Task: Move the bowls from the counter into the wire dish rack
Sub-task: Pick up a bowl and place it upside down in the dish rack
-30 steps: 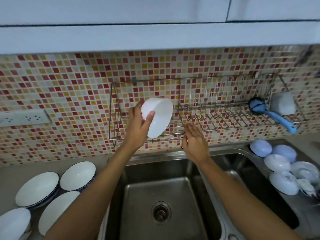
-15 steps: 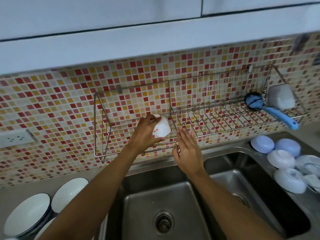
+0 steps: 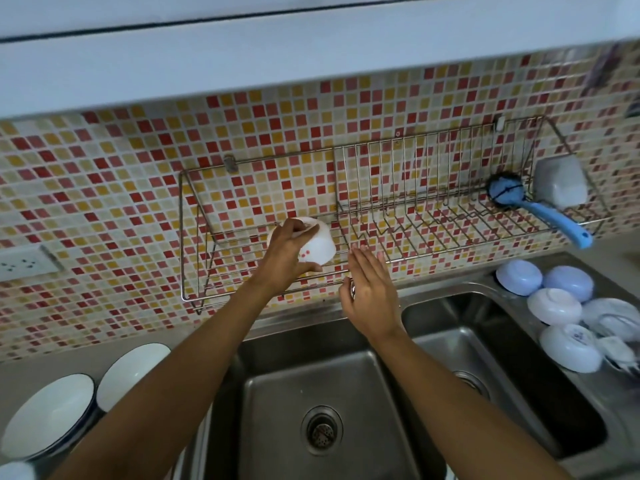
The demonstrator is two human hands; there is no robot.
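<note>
Head view: first bowl going into rack, most bowls left

Head view, looking down at a double sink [image 3: 311, 393] with the table on both sides. Left hand [image 3: 287, 258] has its fingers [image 3: 304, 233] wrapped around a small white bowl [image 3: 318, 247] with red dots, rim down or tilted, can't tell exactly. Bowl sits inside the left open section of the wire dish rack [image 3: 381, 216], at or just above the bottom wires; contact not clear. Right hand [image 3: 372, 292] is flat, fingers spread and loose, holding nothing, just beside the rack's front rail.

Progress, judged: early. No other bowl shows in the rack; the right end only carries a blue brush [image 3: 530, 206] and a grey container [image 3: 559, 185]. This bowl counts as nearly placed, not released.

Left to do: white bowls with dark rims [image 3: 48, 414] at the table's left edge, at least three visible there, one cut off at the bottom corner. Upside-down bowls [image 3: 554, 306] piled at the table's right edge beside the sink, about five, some blurred with other white items, so count unsure. Plenty of free rack space.
</note>
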